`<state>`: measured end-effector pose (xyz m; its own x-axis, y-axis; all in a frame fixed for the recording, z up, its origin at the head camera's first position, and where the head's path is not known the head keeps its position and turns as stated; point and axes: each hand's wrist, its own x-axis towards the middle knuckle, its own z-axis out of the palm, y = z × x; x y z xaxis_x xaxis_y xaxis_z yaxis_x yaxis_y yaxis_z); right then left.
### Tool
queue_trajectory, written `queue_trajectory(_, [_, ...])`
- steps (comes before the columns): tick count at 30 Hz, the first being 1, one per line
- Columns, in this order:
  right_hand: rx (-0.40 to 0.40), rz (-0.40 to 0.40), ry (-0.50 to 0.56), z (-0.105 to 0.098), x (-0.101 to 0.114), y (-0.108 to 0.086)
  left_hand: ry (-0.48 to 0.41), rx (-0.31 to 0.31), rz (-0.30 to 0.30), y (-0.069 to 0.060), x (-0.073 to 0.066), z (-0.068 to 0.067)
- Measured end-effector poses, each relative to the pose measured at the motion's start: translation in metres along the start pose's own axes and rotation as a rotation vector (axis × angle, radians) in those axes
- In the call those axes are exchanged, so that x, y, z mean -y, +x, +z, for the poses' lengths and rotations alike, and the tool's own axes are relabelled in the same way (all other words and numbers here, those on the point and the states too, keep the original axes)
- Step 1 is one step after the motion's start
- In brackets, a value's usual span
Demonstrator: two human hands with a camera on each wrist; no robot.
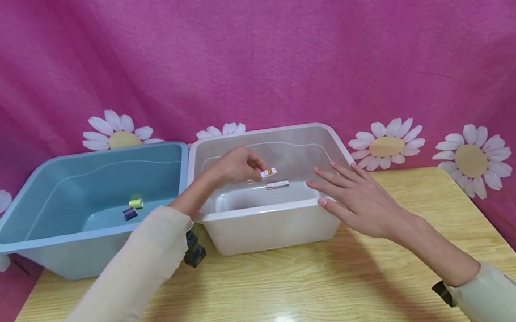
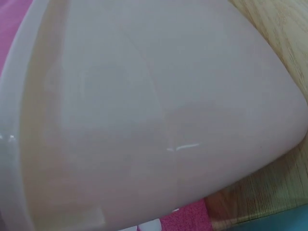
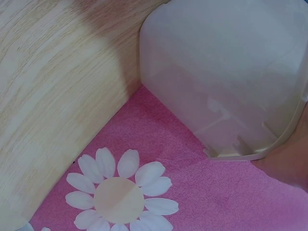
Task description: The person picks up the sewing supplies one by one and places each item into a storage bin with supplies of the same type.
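My left hand point(image 1: 240, 165) is inside the white tub point(image 1: 270, 228), pinching a small white-and-orange piece point(image 1: 268, 172) that looks like a little box. Just below that piece, a second small whitish rectangular piece point(image 1: 277, 184) lies in the tub; its print is too small to read. Over the tub's right front corner, my right hand point(image 1: 360, 200) is spread with straight fingers and holds nothing. In the right wrist view, part of the right hand point(image 3: 288, 156) shows at the rim. The left wrist view shows only the tub's outer wall point(image 2: 120, 96), not the hand.
A blue tub point(image 1: 90, 235) stands against the white one on the left. Inside it lie a yellow-green spool point(image 1: 136, 204) and a dark purple spool point(image 1: 129, 213). Both tubs rest on a wooden table point(image 1: 241, 302), with a pink flowered cloth point(image 1: 267, 38) behind.
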<state>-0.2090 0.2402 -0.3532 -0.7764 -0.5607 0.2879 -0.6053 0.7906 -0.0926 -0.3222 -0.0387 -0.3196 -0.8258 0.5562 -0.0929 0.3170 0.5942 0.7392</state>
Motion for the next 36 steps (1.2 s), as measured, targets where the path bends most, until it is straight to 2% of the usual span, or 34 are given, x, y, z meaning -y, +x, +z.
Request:
queue_trajectory(5, [0.006,0.003,0.000,0.000,0.000,0.000,0.045,0.008,-0.001,0.005,0.002,0.001])
queue_trajectory(12, [0.007,0.002,0.000,0.001,0.000,0.000,0.128,0.009,0.028,0.011,0.005,0.003])
queue_trajectory(31, [0.006,0.005,0.002,0.000,0.001,0.000,0.173,0.005,0.109,0.016,0.007,0.008])
queue_trajectory(36, [0.008,0.005,0.005,-0.001,0.001,0.000,0.209,0.028,0.133,0.017,0.009,0.012])
